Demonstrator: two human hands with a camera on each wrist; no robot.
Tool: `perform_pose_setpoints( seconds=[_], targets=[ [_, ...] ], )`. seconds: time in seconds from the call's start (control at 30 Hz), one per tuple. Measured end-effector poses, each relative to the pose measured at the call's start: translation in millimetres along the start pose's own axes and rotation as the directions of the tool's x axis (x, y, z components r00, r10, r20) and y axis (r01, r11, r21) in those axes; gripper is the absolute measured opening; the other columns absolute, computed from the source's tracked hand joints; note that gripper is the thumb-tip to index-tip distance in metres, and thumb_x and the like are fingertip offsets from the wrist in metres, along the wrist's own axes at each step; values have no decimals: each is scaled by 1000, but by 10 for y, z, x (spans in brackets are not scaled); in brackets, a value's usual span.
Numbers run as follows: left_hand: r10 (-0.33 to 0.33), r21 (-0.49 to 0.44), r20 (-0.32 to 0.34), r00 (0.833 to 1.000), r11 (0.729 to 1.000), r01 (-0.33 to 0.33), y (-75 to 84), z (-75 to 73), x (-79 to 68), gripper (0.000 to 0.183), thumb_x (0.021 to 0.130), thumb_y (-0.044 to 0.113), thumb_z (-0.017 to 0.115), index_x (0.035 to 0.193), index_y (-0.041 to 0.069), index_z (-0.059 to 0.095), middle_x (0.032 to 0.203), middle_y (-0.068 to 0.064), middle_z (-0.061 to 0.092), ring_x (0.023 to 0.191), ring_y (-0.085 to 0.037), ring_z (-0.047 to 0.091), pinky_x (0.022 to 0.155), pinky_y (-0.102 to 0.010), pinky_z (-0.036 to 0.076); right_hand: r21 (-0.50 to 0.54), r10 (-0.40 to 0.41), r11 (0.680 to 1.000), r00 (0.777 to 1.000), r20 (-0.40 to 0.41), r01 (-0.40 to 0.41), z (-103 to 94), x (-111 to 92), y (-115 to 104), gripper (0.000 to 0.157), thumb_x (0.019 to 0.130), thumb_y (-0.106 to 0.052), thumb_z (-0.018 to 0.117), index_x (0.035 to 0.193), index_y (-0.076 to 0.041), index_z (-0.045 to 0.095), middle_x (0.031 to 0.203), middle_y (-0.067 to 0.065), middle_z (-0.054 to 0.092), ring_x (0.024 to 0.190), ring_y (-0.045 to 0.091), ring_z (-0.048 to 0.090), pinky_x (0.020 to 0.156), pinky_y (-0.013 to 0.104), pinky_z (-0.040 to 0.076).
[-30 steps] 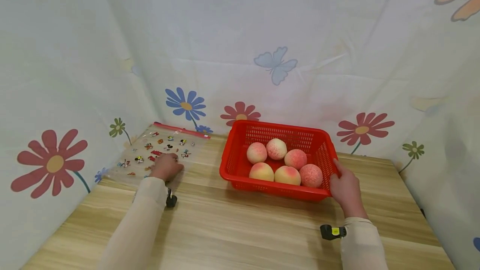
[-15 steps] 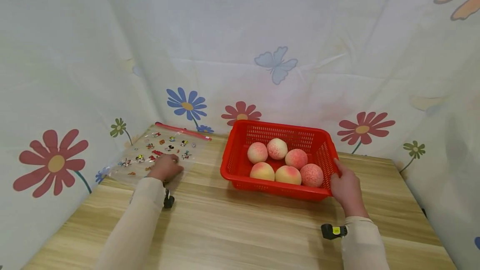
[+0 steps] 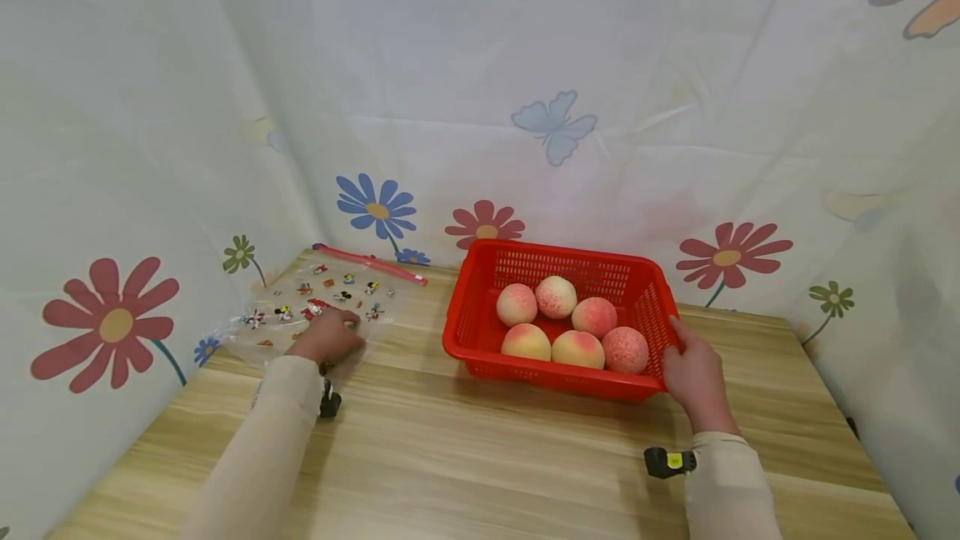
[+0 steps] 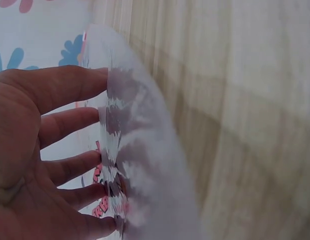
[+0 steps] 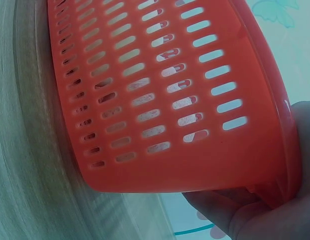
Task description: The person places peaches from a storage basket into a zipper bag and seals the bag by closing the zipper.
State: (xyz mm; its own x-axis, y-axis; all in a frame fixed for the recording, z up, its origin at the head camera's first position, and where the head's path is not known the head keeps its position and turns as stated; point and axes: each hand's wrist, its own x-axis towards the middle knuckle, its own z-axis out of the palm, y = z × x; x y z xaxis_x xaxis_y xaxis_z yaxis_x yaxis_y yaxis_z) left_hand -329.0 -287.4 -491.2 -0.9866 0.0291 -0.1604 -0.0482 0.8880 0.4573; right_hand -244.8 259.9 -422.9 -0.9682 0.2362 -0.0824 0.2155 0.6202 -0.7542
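A clear zip bag (image 3: 288,319) with cartoon prints and a pink slider edge lies flat at the table's left. My left hand (image 3: 328,337) rests on its right part; in the left wrist view the fairly straight fingers (image 4: 72,122) touch the film, which bulges beyond the fingertips. To the right stands a red perforated basket (image 3: 570,377), holding several peaches (image 3: 557,297) in pink and pale yellow. My right hand (image 3: 694,373) grips its right rim. Seen from the right wrist, the thumb and fingers (image 5: 220,207) wrap the basket's corner, partly hidden by it.
The wooden table (image 3: 435,457) carries both the bag and the basket. A white cloth backdrop (image 3: 450,65) printed with flowers and butterflies rises behind and at both sides. Small black cameras (image 3: 666,462) sit on the wrists.
My left hand has slid slightly left and nearer to me over the bag. The right hand keeps its grip, and the basket with its peaches stays in place.
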Motion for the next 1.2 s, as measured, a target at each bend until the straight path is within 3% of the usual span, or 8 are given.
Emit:
perform_pose_setpoints(
  seconds=[0.33,0.73,1.0,1.2],
  targets=[
    [39,-5,41,998,999,-39,-65,-23,19,55,79,22,69,129,2,59,136,-25,52,125,-40,47,101,-57,41,0,-9,1000,1000,-12,9,6,29,28,57,99,-13,37,155,-16,22,141,30,43,62,21,59,54,28,51],
    [145,7,72,987,989,-146,-136,-71,-13,52,78,22,75,125,3,62,130,-19,60,124,-38,52,102,-55,41,7,7,1000,1000,-4,-7,13,35,35,58,100,-14,37,155,-18,21,142,30,42,62,21,59,54,27,51],
    [99,-33,116,988,995,-96,-92,-106,-95,52,77,21,76,125,6,62,136,-19,55,124,-35,51,103,-55,41,21,12,1000,1000,0,-12,18,21,23,57,100,-13,38,155,-18,21,143,30,42,63,21,59,54,27,51],
    [160,-14,117,980,987,-159,-87,-136,-158,51,76,19,77,124,6,63,135,-20,53,129,-41,46,105,-56,37,14,-9,1000,1000,-18,9,18,21,26,57,100,-13,38,154,-17,23,142,30,43,63,22,59,54,27,51]
  ],
)
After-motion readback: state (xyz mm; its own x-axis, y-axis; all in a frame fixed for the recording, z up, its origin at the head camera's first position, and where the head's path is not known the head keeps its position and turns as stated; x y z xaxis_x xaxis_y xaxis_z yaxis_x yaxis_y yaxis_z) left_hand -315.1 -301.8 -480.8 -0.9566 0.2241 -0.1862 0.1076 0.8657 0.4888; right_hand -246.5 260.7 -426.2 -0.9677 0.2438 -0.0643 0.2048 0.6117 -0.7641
